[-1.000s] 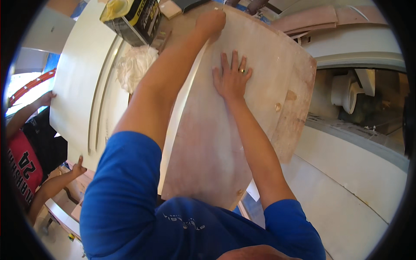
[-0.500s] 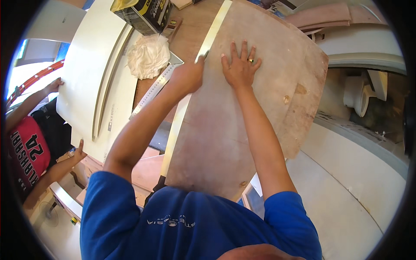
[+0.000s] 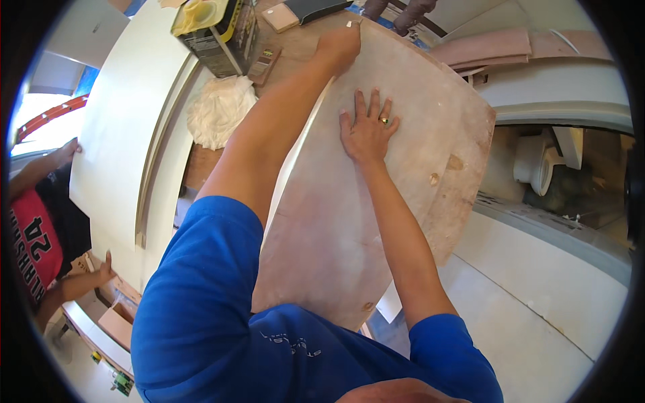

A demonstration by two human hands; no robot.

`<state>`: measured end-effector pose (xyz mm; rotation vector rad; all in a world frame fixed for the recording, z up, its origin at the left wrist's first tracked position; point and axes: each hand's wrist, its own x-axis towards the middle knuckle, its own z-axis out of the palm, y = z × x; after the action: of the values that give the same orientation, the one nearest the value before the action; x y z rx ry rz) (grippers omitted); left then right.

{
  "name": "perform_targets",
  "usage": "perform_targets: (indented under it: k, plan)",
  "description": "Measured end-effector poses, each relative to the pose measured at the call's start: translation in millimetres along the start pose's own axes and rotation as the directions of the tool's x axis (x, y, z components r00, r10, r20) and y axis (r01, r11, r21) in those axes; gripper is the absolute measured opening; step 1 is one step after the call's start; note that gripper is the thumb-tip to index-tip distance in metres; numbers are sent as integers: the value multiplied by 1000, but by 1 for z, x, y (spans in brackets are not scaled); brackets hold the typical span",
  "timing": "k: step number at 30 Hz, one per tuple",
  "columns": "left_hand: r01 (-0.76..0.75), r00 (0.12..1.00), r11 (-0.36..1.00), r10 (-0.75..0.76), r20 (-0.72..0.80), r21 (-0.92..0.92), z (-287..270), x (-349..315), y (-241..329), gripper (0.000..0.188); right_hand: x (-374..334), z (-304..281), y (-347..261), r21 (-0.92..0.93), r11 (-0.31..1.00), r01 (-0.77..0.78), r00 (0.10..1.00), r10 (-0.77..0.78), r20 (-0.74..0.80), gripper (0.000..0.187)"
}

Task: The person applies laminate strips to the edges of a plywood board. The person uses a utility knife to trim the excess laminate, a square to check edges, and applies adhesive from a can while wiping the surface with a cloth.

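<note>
A large pinkish-brown panel (image 3: 416, 201) with rounded corners lies tilted in front of me. My right hand (image 3: 366, 131), with a ring on one finger, rests flat on its upper middle, fingers spread. My left arm reaches far forward. My left hand (image 3: 339, 46) is curled at the panel's far left corner, on its pale edge strip (image 3: 292, 168). A small pale bit (image 3: 349, 25) shows at the fingertips; I cannot tell what it is or whether the hand holds it.
A long white curved panel (image 3: 114, 134) lies on the left, where another person in a red shirt (image 3: 30, 242) has both hands. A crumpled white rag (image 3: 218, 111), a black and yellow box (image 3: 215, 33) and a wooden block (image 3: 279, 17) lie beyond. A white fixture (image 3: 537, 161) sits at right.
My left hand slid back along the panel's left edge, then out again to the far corner. My right hand stayed flat on the panel.
</note>
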<state>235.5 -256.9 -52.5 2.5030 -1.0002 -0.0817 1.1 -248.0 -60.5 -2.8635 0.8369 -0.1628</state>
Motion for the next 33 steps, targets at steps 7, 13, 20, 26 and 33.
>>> perform_targets:
  k: [7,13,20,26,33]
  plan:
    - [-131,967,988,108,230,84,-10,17,3,32,-1,1,4,27,999,20,998,-18,-62,61]
    - [-54,955,994,23,295,97,-40,-111,-17,35,-5,6,-7,4,998,63,996,-62,-59,63]
    - [284,729,951,-297,617,121,-160,-372,-2,55,-2,8,0,3,1000,-4,1000,4,-24,65]
    - [631,771,540,-517,373,-556,-164,-431,-62,25,-1,5,-2,0,999,40,998,-40,-44,65]
    - [607,748,462,-608,266,-647,-80,-533,-41,24,-6,16,10,47,992,115,992,-112,-65,61]
